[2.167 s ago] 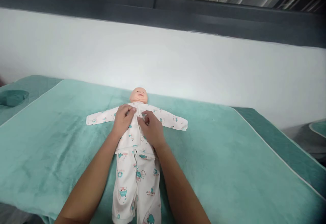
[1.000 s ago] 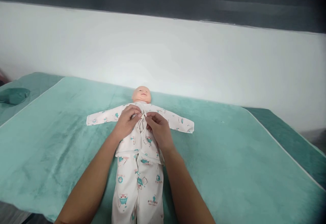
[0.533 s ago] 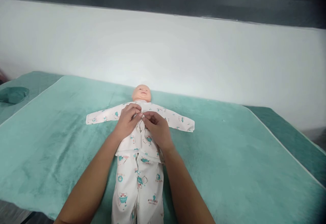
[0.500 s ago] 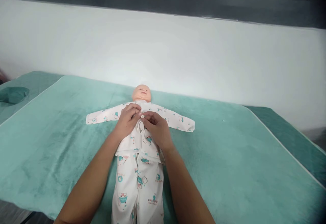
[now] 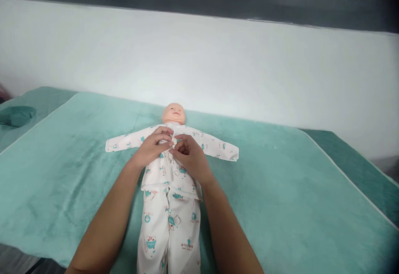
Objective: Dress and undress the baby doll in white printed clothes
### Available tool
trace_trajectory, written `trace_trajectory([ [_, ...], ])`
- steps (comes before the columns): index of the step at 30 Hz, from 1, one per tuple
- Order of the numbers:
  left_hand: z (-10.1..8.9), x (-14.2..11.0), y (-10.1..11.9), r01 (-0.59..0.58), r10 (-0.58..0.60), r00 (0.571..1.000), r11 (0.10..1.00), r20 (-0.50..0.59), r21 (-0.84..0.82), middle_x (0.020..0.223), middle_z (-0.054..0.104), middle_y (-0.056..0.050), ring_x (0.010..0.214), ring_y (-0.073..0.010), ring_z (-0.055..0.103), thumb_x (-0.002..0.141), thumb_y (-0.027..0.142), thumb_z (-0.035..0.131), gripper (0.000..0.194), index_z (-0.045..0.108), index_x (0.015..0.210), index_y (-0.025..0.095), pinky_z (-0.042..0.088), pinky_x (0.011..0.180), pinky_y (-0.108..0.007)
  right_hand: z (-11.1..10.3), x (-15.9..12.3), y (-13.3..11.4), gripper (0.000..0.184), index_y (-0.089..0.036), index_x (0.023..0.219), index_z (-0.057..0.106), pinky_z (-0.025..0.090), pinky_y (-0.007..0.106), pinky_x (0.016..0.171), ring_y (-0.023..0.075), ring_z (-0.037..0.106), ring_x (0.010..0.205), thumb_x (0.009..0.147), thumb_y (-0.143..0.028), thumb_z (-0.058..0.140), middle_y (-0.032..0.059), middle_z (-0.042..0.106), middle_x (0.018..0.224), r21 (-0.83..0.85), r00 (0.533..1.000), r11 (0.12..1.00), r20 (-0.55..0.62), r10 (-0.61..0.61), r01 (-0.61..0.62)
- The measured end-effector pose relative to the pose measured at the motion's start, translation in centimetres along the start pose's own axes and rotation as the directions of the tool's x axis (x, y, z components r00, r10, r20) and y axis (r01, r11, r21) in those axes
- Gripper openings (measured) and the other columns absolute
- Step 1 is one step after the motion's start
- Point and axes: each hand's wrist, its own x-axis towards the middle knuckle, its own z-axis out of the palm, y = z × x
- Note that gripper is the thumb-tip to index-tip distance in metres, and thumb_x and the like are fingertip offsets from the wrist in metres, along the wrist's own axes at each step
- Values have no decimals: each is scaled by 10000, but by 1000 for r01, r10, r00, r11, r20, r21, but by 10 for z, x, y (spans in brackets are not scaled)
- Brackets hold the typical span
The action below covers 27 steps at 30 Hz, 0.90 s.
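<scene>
A baby doll (image 5: 173,114) lies on its back, head at the far end. It wears a white printed baby shirt (image 5: 157,175) with long sleeves spread to both sides, and matching trousers (image 5: 152,224). On the shirt's chest, my left hand (image 5: 152,145) has its thumb and fingers closed on the front edge, by a small pale button (image 5: 174,141). My right hand (image 5: 193,157) meets it from the other side, fingers curled and thumb low on the front opening. Just what lies under the fingertips is partly hidden.
A green plush cover (image 5: 280,199) with pale seams spreads under the doll. At the far left there is an oval hole (image 5: 18,116) in the green surface. Behind stands a white wall (image 5: 199,58) with a dark band (image 5: 280,4) above.
My right thumb has shifted down a little and away from the left thumb, and the button shows more clearly between my hands. My left wrist has dropped slightly outward. The doll stays put.
</scene>
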Motion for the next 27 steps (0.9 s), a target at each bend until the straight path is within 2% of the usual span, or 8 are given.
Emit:
trace_trajectory([
  [3, -3, 0, 0, -2, 1, 1000, 1000, 28, 27, 1281, 562, -71, 1152, -230, 563, 884, 351, 647, 161, 702, 822, 214, 480, 841, -318, -3, 0, -1, 427, -234, 1168, 558, 421, 244, 586, 111, 499, 652, 796, -357, 726, -52, 590, 805, 13, 999, 1000, 33, 6, -7],
  [6, -4, -2, 4, -54, 52, 998, 994, 28, 96, 1262, 575, -79, 1168, -233, 558, 893, 336, 631, 172, 673, 793, 202, 468, 917, -339, -8, -3, -6, 276, -227, 1011, 580, 396, 253, 586, 112, 477, 643, 839, -416, 683, -50, 575, 767, 19, 1000, 1000, 14, 12, -12],
  [10, -9, -9, 15, -91, 87, 996, 977, 28, 195, 1268, 603, -81, 1182, -242, 559, 909, 336, 611, 173, 693, 820, 213, 454, 980, -370, -10, -16, -23, 260, -222, 750, 527, 340, 272, 578, 121, 439, 606, 899, -418, 609, -52, 521, 646, -285, 999, 958, 47, 11, 3],
  [14, -16, -16, 25, -103, 92, 994, 971, 62, 217, 1054, 660, -74, 995, -221, 609, 924, 388, 600, 235, 705, 807, 214, 494, 879, -356, 5, -31, -37, 222, -216, 740, 507, 264, 286, 582, 149, 504, 700, 832, -300, 690, -16, 599, 757, -751, 994, 654, 108, -10, 88],
  [16, -20, -18, 28, -95, 68, 990, 969, 122, 230, 978, 657, -66, 908, -204, 610, 919, 401, 607, 247, 707, 798, 211, 497, 793, -329, 16, -37, -38, 178, -216, 819, 528, 233, 290, 574, 184, 551, 797, 827, -282, 693, 22, 637, 881, -861, 998, 505, 70, -6, 63],
  [19, -25, -20, 30, -86, 39, 981, 965, 188, 248, 988, 665, -63, 902, -199, 617, 911, 388, 616, 207, 731, 854, 225, 496, 776, -316, 30, -41, -38, 126, -206, 903, 543, 219, 297, 563, 225, 590, 868, 871, -284, 637, 71, 647, 952, -916, 1000, 402, -10, 20, -17],
  [24, -30, -20, 27, -79, 3, 967, 954, 255, 288, 960, 657, -58, 824, -181, 605, 871, 387, 667, 175, 765, 902, 245, 512, 740, -308, 39, -41, -37, 63, -188, 888, 557, 212, 308, 559, 222, 600, 807, 919, -212, 507, 92, 641, 863, -916, 994, 386, -96, 51, -108],
  [27, -31, -20, 25, -94, 5, 949, 958, 315, 269, 964, 643, -56, 882, -189, 612, 860, 402, 689, 179, 774, 927, 260, 517, 738, -291, 33, -38, -32, 80, -191, 828, 554, 209, 310, 570, 189, 555, 721, 882, -175, 497, 62, 626, 799, -880, 995, 465, -100, 17, -97],
])
